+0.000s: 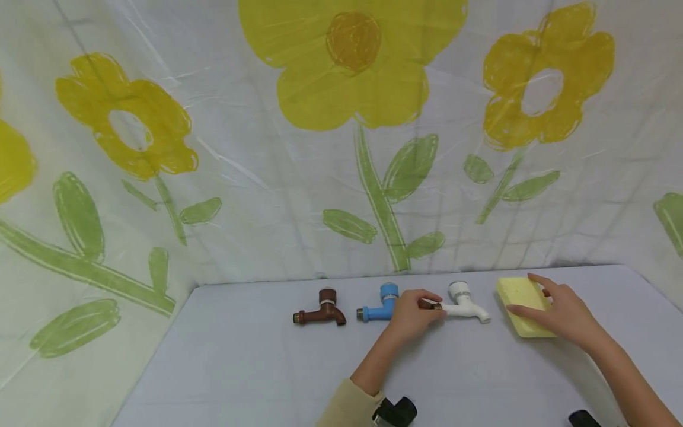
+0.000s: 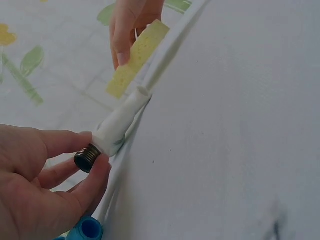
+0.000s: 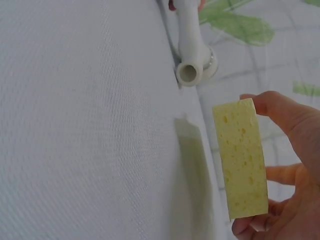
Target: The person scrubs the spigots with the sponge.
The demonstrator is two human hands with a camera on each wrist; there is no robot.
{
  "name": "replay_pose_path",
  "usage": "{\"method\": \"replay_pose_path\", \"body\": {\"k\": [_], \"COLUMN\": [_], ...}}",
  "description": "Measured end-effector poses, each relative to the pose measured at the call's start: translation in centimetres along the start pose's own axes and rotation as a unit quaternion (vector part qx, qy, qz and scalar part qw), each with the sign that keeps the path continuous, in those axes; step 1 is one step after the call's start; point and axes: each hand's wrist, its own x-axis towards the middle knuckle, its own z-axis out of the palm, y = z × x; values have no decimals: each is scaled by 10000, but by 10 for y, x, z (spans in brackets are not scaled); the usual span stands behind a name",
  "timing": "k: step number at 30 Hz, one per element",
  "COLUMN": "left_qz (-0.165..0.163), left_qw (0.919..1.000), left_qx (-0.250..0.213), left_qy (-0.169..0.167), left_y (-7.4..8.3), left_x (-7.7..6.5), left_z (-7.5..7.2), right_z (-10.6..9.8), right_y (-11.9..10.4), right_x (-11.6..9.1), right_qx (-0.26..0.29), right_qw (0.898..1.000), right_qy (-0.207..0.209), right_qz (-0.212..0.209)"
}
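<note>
My left hand (image 1: pixel 412 315) pinches the dark threaded end of a white faucet (image 1: pixel 465 306) between thumb and fingers. In the left wrist view, the white faucet (image 2: pixel 119 122) points its spout away from that hand; whether it rests on the table or is slightly raised, I cannot tell. My right hand (image 1: pixel 568 313) grips a yellow sponge (image 1: pixel 519 296) by its sides, thumb on one edge and fingers on the other. The right wrist view shows the sponge (image 3: pixel 242 160) held off the table, its shadow apart from it. The sponge is to the right of the faucet, not touching it.
A blue faucet (image 1: pixel 377 312) lies just left of my left hand, partly hidden by it. Further left is a brown faucet (image 1: pixel 320 313). All lie near the back of the white-covered table (image 1: pixel 240 362). Behind hangs a flower-printed curtain (image 1: pixel 256 178).
</note>
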Motion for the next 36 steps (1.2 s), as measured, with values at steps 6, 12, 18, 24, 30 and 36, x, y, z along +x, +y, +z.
{"method": "replay_pose_path", "body": {"k": [6,12,18,24,30,36], "left_qz": [-469,-760,-962,-877,-954,-924], "left_qw": [9962,9871,9821,9820,9764,9668], "left_qx": [-727,-1319,-1326,-1218,-1492,-2079], "left_qy": [130,504,931,1143,1237,1162], "left_y": [6,9,10,11,12,12], "left_x": [-3,-3,-5,-7,-7,-7], "left_z": [7,15,22,26,29,26], "right_z": [1,3,4,8,9,8], "right_y": [-4,-7,-12,-19,-22,-32], "right_x": [1,2,2,-1,-3,-6], "right_qx": [-8,25,4,42,119,260], "right_qw": [10000,10000,9999,9998,9995,9988], "right_qy": [3,-37,41,82,143,247], "right_qz": [-3,-29,-113,-171,-253,-331]}}
